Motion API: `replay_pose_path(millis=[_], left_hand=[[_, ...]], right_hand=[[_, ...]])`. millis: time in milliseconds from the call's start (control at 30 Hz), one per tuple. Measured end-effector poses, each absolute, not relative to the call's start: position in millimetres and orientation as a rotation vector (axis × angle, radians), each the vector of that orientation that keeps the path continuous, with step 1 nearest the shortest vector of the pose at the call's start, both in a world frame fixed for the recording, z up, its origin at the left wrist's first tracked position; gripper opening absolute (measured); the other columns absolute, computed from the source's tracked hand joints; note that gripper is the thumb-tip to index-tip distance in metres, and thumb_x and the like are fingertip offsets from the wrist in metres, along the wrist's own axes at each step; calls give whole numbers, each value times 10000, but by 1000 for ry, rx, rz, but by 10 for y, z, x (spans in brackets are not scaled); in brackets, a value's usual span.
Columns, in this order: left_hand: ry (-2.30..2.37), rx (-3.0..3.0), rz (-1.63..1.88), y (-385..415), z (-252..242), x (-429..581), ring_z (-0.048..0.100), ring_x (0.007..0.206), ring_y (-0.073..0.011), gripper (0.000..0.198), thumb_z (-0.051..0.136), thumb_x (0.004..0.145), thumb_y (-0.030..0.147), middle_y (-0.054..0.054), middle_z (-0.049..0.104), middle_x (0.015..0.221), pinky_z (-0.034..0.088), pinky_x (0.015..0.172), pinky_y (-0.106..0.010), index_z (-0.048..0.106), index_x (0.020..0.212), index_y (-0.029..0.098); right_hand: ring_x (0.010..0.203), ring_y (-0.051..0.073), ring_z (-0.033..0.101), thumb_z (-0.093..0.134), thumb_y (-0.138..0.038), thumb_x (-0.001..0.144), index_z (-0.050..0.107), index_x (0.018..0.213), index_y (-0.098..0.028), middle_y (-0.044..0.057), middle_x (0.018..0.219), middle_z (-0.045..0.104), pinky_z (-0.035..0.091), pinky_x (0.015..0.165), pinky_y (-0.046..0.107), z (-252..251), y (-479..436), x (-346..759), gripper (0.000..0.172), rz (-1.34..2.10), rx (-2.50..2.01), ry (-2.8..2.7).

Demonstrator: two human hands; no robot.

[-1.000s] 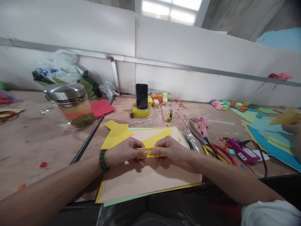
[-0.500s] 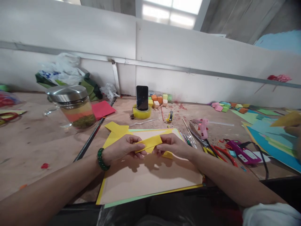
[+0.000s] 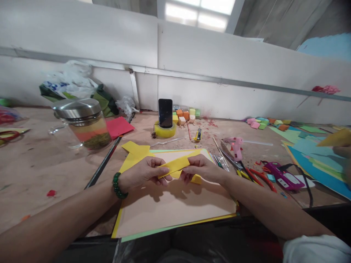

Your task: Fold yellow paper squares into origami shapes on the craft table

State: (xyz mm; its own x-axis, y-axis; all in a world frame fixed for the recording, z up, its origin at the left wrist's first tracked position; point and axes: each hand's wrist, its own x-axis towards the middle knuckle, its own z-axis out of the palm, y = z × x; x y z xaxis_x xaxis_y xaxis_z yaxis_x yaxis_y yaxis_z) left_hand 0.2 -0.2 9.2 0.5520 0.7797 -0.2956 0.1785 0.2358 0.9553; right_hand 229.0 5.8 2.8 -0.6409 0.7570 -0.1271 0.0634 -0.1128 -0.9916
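Note:
A folded strip of yellow paper (image 3: 175, 167) is stretched between my two hands, over a stack of coloured sheets (image 3: 181, 208). My left hand (image 3: 149, 170), with a green bead bracelet (image 3: 118, 185) at its wrist, pinches the strip's left end between thumb and fingers. At the other end my right hand (image 3: 201, 168) pinches the strip the same way. A part of the yellow paper shows below the right fingers; whether it joins the strip I cannot tell. Behind my left hand lies a cut yellow paper piece (image 3: 135, 149) with a cross-like end.
A glass jug of tea (image 3: 85, 124) stands left, a phone (image 3: 165, 113) upright on a tape roll (image 3: 165, 130) behind. To the right lie scissors (image 3: 233, 159), a pink glue gun (image 3: 236, 146), pliers (image 3: 263, 177) and a purple corded device (image 3: 285, 177). Another person's hand (image 3: 341, 150) holds yellow paper.
My hands stay almost in place, both still pinching the yellow strip, which has tilted very slightly. The whole view has shifted a little.

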Motion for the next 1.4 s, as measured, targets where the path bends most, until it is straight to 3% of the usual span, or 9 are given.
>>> replay_pose_path(millis=[200, 567, 867, 1100, 1233, 1400], left_hand=[[934, 1319, 500, -30, 108, 9, 646, 586, -123, 485, 785, 600, 577, -47, 738, 746, 507, 591, -238, 622, 754, 147], [948, 1358, 464, -58, 124, 44, 682, 605, -140, 443, 798, 599, 522, -39, 735, 783, 488, 542, -218, 606, 739, 149], [951, 1360, 465, -55, 148, 12, 682, 623, -143, 392, 808, 609, 454, -37, 732, 747, 520, 583, -223, 608, 754, 149], [992, 1318, 482, -67, 130, 25, 669, 599, -139, 339, 816, 603, 395, -26, 714, 691, 489, 526, -206, 606, 690, 145], [967, 1295, 463, -73, 97, 39, 673, 580, -129, 350, 823, 589, 390, -13, 710, 681, 488, 514, -193, 583, 675, 149], [979, 1251, 401, -107, 106, 64, 672, 558, -151, 410, 833, 564, 430, -1, 697, 660, 519, 509, -230, 558, 706, 161]], right_hand=[[480, 93, 611, 768, -453, 646, 663, 721, -126, 4, 585, 680, 473, 494, 199, 53, 45, 2260, 352, 1771, -997, -1652], [427, 85, 559, 697, -301, 613, 678, 622, -139, -9, 502, 653, 441, 453, 198, -4, 26, 2202, 163, 1678, -1106, -1548], [437, 111, 598, 693, -373, 620, 689, 715, -112, 33, 544, 690, 444, 453, 207, 21, 121, 2274, 278, 1898, -1065, -1562], [522, 138, 649, 669, -570, 660, 649, 713, -128, 38, 600, 686, 477, 497, 216, -5, 174, 2285, 446, 1730, -1069, -1496], [518, 107, 617, 803, -522, 588, 671, 727, -134, 19, 634, 685, 497, 517, 214, -23, 77, 2235, 433, 1544, -1062, -1597], [493, 108, 608, 814, -557, 547, 661, 658, -133, 23, 607, 678, 520, 505, 229, -8, -4, 2183, 464, 1545, -1094, -1577]])
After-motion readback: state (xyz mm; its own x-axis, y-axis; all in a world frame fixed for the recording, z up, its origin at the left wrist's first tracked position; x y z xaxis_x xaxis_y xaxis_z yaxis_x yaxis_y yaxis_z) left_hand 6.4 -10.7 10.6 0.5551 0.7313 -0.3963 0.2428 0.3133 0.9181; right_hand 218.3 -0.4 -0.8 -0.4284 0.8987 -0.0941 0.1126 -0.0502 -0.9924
